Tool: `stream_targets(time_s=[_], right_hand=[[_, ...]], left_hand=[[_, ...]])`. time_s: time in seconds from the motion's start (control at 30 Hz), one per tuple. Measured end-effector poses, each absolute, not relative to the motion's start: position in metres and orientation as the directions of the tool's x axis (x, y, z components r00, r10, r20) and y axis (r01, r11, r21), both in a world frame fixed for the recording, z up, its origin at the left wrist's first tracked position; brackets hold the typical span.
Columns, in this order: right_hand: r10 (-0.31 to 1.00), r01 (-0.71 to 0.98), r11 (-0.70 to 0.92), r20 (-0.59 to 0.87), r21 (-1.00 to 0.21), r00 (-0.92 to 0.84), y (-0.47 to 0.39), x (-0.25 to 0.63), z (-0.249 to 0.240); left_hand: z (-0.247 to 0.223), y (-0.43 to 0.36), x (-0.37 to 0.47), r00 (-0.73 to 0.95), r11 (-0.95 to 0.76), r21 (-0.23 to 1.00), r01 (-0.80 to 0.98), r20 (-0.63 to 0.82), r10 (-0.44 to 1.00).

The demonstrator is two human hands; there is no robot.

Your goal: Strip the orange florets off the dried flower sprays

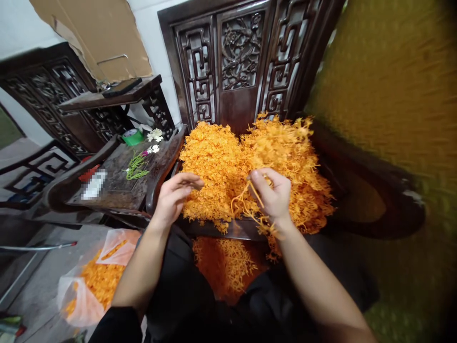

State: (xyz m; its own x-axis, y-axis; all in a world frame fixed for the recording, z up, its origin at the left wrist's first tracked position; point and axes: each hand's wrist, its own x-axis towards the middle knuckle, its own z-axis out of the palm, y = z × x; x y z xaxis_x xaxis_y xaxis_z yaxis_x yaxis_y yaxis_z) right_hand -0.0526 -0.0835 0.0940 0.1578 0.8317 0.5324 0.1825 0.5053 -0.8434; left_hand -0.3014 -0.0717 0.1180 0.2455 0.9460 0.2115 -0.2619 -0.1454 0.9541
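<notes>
The right hand (273, 193) is closed, thumb and bent fingers pinching an orange sprig (246, 193) by its thin stems. The sprig is branchy and coral-like, forking into many fine, bare-looking twigs; its lower strands hang from the hand towards the wrist, and a blurred orange tuft shows just above the knuckles. The left hand (176, 197) is half open, fingers loosely curved and thumb slightly apart, with nothing visible in its grasp. The two hands are apart, with orange growth between them.

Just beyond the left hand lies the left pile (210, 162), bright orange, dense and crinkled. Beyond and around the right hand rises the right pile (303, 176), shaggier, its twigs spreading outward and some hanging over the front of the dark wooden seat (246, 229). Both piles sit on this seat, touching each other. Below the hands, between the knees, is more orange growth (237, 267).

Left of the left hand, a dark side table (119, 178) bears a roll of green tape (133, 137), white flowers (154, 135) and a bundle of green stems (136, 166). Lower left, beside the left forearm, a plastic bag (84, 297) on the floor holds orange pieces. Farthest ahead of the hands stands a glossy carved backrest (239, 57).
</notes>
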Motion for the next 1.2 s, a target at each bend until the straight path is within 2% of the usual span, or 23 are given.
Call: stream_targets(time_s=[0.07,0.13,0.2,0.27,0.33,0.47,0.57,0.67,0.73,0.9,1.0,1.1,1.2], right_hand=[[0.795,0.316,0.587,0.605,-0.746,-0.047,-0.09,-0.065,0.096],[0.758,0.415,0.648,0.598,-0.639,-0.262,-0.095,-0.08,0.095],[0.742,0.468,0.669,0.562,-0.578,-0.367,-0.099,-0.091,0.093],[0.753,0.482,0.656,0.548,-0.58,-0.365,-0.101,-0.095,0.091],[0.781,0.481,0.616,0.56,-0.623,-0.275,-0.101,-0.092,0.091],[0.817,0.476,0.483,0.574,-0.735,0.059,-0.094,-0.082,0.091],[0.865,0.418,0.391,0.483,-0.82,0.138,-0.087,-0.08,0.088],[0.873,0.268,0.403,0.456,-0.875,0.176,-0.085,-0.077,0.089],[0.864,0.185,0.44,0.47,-0.879,0.179,-0.087,-0.074,0.092],[0.863,0.117,0.455,0.47,-0.883,0.187,-0.095,-0.071,0.102],[0.88,-0.115,0.426,0.381,-0.897,0.282,-0.091,-0.075,0.106],[0.869,-0.422,0.421,0.224,-0.803,0.44,-0.081,-0.072,0.111],[0.834,-0.494,0.467,0.179,-0.733,0.522,-0.072,-0.044,0.119]], left_hand=[[0.111,-0.069,-0.292,0.368,0.002,0.985,-0.172,0.062,0.928],[0.104,-0.07,-0.278,0.417,0.056,0.996,-0.075,-0.02,0.909],[0.099,-0.071,-0.266,0.249,0.088,0.986,-0.142,-0.05,0.967],[0.099,-0.071,-0.26,0.151,0.166,0.949,-0.267,-0.129,0.98],[0.103,-0.07,-0.261,0.143,0.232,0.905,-0.357,-0.192,0.971],[0.113,-0.073,-0.264,0.221,0.289,0.859,-0.422,-0.212,0.952],[0.114,-0.076,-0.265,0.385,0.384,0.851,-0.359,-0.24,0.891],[0.11,-0.077,-0.266,0.411,0.388,0.88,-0.274,-0.257,0.874],[0.107,-0.076,-0.268,0.402,0.367,0.897,-0.245,-0.25,0.881],[0.103,-0.078,-0.267,0.423,0.358,0.916,-0.182,-0.256,0.869],[0.107,-0.082,-0.261,0.365,0.365,0.918,-0.153,-0.29,0.885],[0.109,-0.083,-0.256,0.381,0.331,0.939,-0.093,-0.274,0.883],[0.105,-0.078,-0.263,0.386,0.326,0.945,-0.022,-0.293,0.875]])
